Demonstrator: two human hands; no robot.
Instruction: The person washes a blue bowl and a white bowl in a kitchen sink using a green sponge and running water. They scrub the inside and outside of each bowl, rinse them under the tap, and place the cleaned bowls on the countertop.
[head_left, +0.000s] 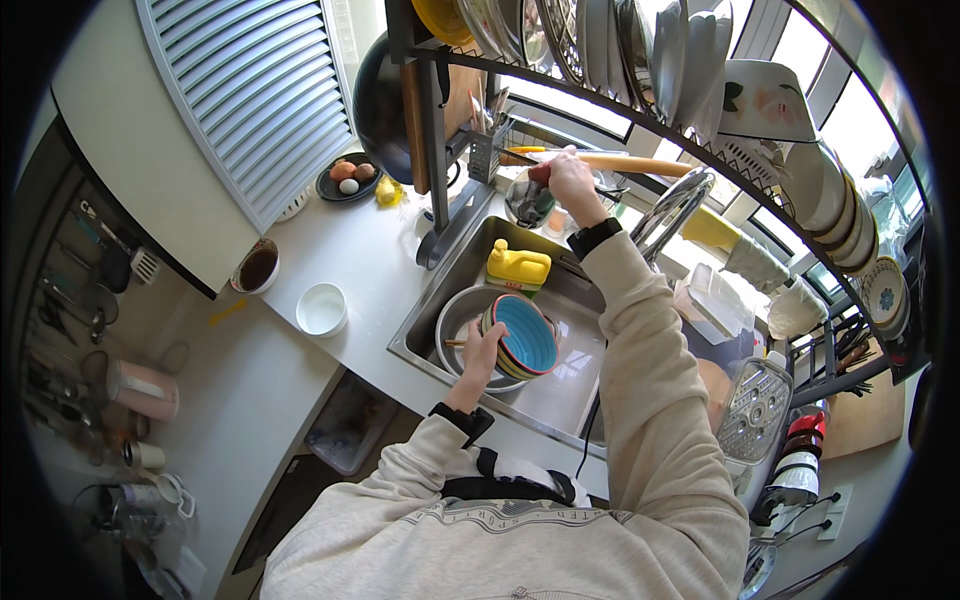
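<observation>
My left hand (480, 356) grips the rim of a striped bowl with a blue inside (532, 334), tilted over a round metal basin (452, 319) in the sink (559, 405). A wooden stick, perhaps a chopstick, shows beside my left fingers. My right hand (571, 184) is raised behind the sink, near the window sill, with its fingers curled by a dark rod or handle; whether it grips this is unclear. Below that hand stands a round container (528, 201) with dark and reddish items. A yellow jug-shaped bottle (519, 268) stands in the sink behind the basin.
A white bowl (322, 310) and a bowl of dark liquid (256, 268) stand on the left counter. Behind them is a black plate (327, 185) with eggs and other round food. A dish rack (645, 116) full of plates and bowls arches overhead. The chrome faucet (671, 214) rises near my right forearm.
</observation>
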